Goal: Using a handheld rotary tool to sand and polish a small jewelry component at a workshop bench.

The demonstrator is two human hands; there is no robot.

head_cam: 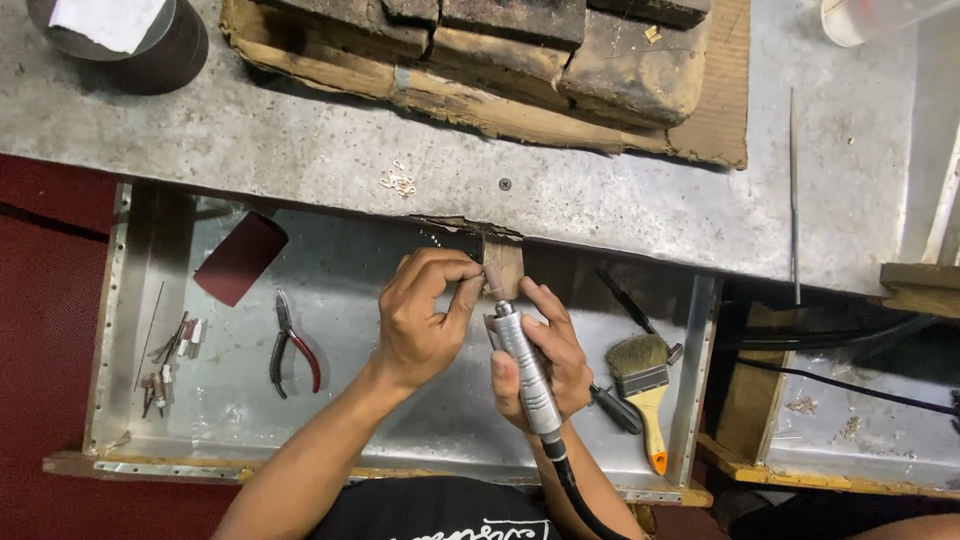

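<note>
My right hand point(552, 352) grips a silver rotary handpiece point(525, 370) with a black flexible cable running down toward me. Its tip, with a small sanding bit point(493, 280), points up at the wooden bench peg point(506, 262) at the bench's front edge. My left hand point(425, 315) pinches something tiny between thumb and fingers right against the bit; the piece itself is too small to make out. Both hands hover over an open metal-lined drawer point(360, 290).
In the drawer lie red-handled pliers point(291, 345), a dark red sandpaper sheet point(240, 257), small bits point(170, 360) at the left, and a yellow-handled brush point(643, 385). On the bench top point(250, 135) are tiny metal rings point(398, 181), worn blocks on a board point(520, 50), a thin file point(794, 190).
</note>
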